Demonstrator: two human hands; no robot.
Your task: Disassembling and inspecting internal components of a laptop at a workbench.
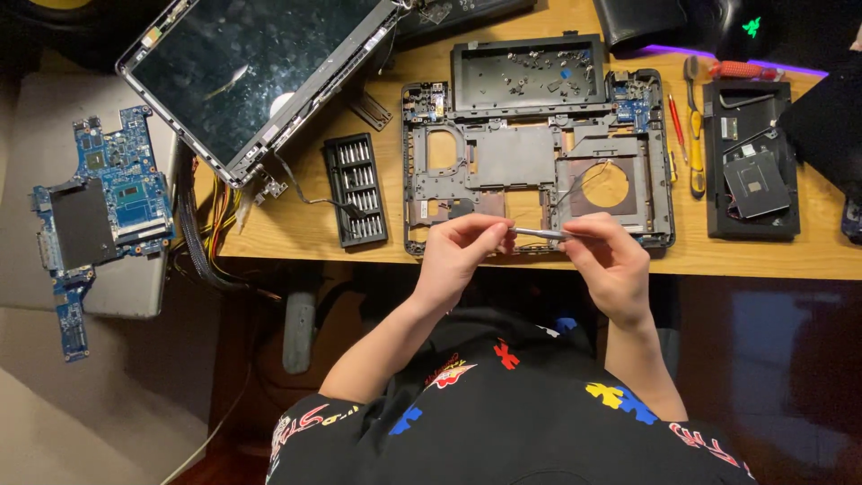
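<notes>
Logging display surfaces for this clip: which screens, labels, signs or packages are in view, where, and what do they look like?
Laptop screen panel: top left of the desk, lying tilted; dark glossy rectangle in a grey frame, unlit.
Glowing green emblem: top right, on a black device with a purple glow beneath it.
Label on the small black drive: right of the laptop base; a small square, too small to make out.
No packages or signs.
</notes>
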